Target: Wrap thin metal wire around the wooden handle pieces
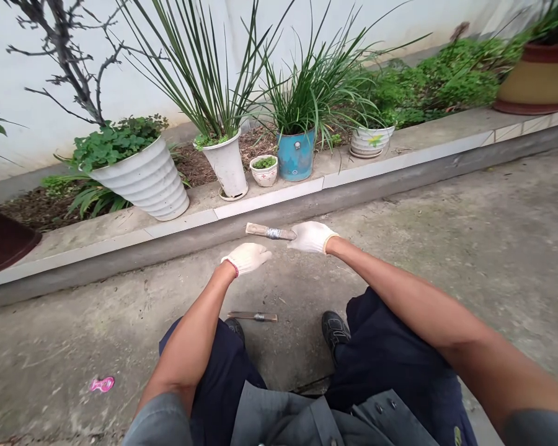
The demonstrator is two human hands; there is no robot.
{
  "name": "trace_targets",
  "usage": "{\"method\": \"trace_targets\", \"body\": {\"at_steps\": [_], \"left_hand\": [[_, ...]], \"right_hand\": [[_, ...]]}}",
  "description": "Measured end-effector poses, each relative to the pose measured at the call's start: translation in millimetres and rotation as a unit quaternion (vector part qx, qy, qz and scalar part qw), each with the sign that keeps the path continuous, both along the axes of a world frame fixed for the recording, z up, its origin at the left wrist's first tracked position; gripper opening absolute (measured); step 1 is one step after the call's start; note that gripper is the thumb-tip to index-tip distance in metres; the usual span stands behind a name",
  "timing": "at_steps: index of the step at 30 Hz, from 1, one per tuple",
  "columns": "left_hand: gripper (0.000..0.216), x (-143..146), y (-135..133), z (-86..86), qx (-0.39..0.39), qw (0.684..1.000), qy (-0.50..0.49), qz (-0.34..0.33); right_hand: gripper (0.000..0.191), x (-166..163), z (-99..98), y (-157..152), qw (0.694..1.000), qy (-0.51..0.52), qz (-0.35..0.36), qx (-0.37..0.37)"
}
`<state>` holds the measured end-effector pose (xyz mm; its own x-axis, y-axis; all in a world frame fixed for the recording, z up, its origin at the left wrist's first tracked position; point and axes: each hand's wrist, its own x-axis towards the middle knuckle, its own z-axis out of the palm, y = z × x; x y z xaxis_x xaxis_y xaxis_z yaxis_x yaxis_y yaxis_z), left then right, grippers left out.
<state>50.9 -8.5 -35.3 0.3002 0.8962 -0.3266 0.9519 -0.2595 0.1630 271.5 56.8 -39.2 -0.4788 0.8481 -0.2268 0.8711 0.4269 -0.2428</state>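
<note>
Both my hands wear white knit gloves. My right hand is closed round the handle of a paintbrush, which points left, level, above the concrete ground. My left hand is just below and left of the brush, holds nothing, and its fingers lie loosely together, slightly curled. A second brush-like tool with a metal band lies on the ground between my shoes.
A raised concrete curb runs across in front of me. On it stand a ribbed white pot, a tall white pot, a small bowl pot, a blue pot and a striped pot. A pink scrap lies at left.
</note>
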Motion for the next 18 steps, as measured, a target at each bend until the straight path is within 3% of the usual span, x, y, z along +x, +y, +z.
{"method": "trace_targets", "body": {"at_steps": [3,8,11,13,16,18], "left_hand": [[0.045,-5.0,1.5,-1.8,0.001,1.000,-0.030,0.000],[0.034,-12.4,5.6,-7.0,0.035,0.994,-0.098,-0.017],[0.031,-17.7,9.6,-8.2,0.039,0.996,-0.079,-0.034],[0.035,-17.8,10.9,-8.4,0.037,0.997,-0.060,-0.032],[0.045,-10.7,9.2,-8.9,0.049,0.998,-0.030,-0.027],[0.048,-3.9,6.6,-9.2,0.046,0.998,0.002,-0.035]], "right_hand": [[0.041,5.7,6.2,-6.9,0.992,0.116,0.039,-0.040],[0.043,17.2,16.8,-23.4,0.941,0.231,0.072,-0.235],[0.041,21.7,16.2,-29.6,0.919,0.189,0.128,-0.322],[0.038,21.1,10.4,-32.0,0.914,0.108,0.168,-0.353],[0.033,14.9,-3.9,-32.8,0.930,-0.027,0.185,-0.315],[0.031,9.6,-13.5,-30.7,0.951,-0.073,0.156,-0.256]]}}
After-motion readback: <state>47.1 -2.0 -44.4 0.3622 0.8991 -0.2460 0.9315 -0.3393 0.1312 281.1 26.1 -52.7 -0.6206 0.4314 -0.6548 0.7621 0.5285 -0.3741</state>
